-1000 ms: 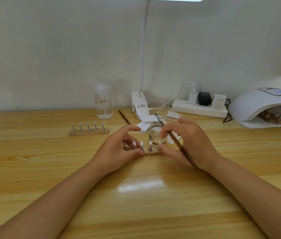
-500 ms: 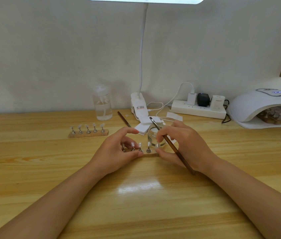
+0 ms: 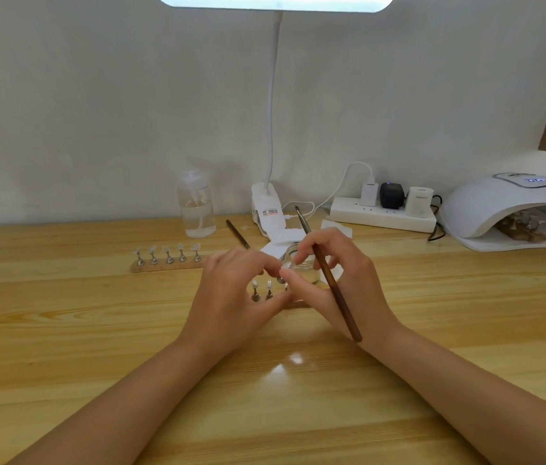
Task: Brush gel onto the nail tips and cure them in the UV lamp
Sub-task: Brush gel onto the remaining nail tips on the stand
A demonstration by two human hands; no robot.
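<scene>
only "jisulife" on the white plug reads, faintly.

The table is light wood with visible grain and a glossy finish that reflects the lamp. On it, the brush has a dark wooden handle and metal ferrule. The jar is clear glass. The nail stands are shiny metal on a wooden strip. The UV lamp at the table's right end is smooth white plastic.

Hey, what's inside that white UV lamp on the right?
Inside the UV lamp, a wooden strip with metal nail-tip stands shows through the opening. The dome covers the rest, so how many tips it carries cannot be seen.
</scene>
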